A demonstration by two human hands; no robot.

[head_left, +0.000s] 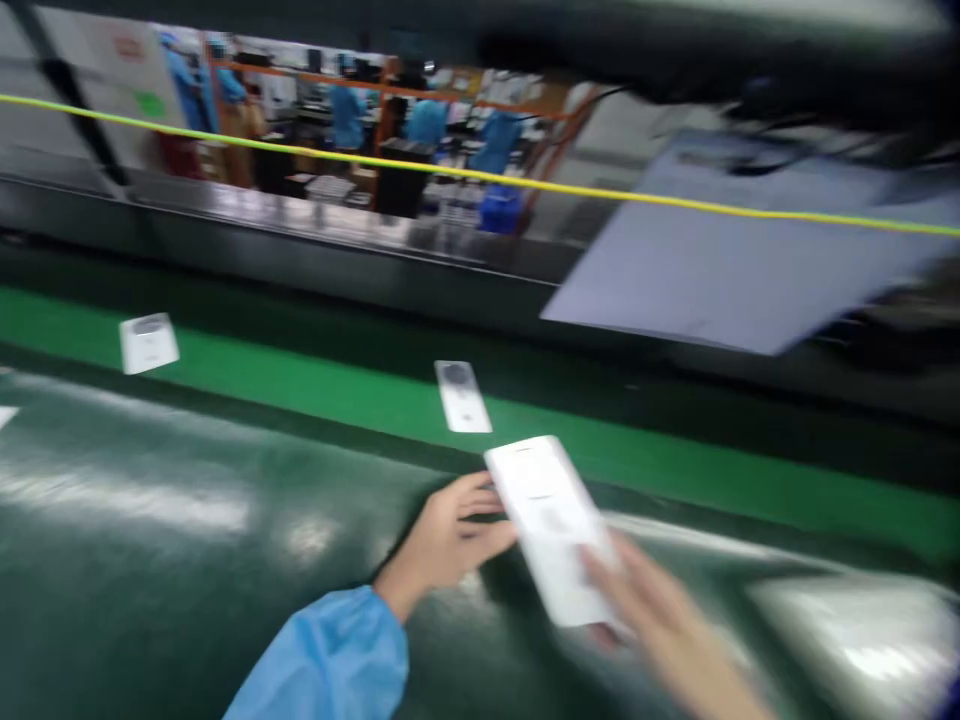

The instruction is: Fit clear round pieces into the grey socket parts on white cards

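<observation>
My right hand (652, 600), blurred by motion, grips a white rectangular panel (551, 510) by its lower right side, thumb on top and a finger underneath. The panel has rounded corners, thin dark slits and a faint grey round mark. It is tilted above the green work surface. My left hand (457, 530), in a blue sleeve, is at the panel's left edge with thumb and fingers apart; its fingertips meet or pass behind that edge. Just beyond lies a smaller-looking white piece (463, 398) with a grey disc, on a bright green strip (300, 385).
Another white piece (150, 343) lies farther left on the strip. A yellow cord (420, 165) crosses above. A pale sheet (720, 250) hangs at the right under a dark bar (450, 30). People in blue (427, 120) work in the background.
</observation>
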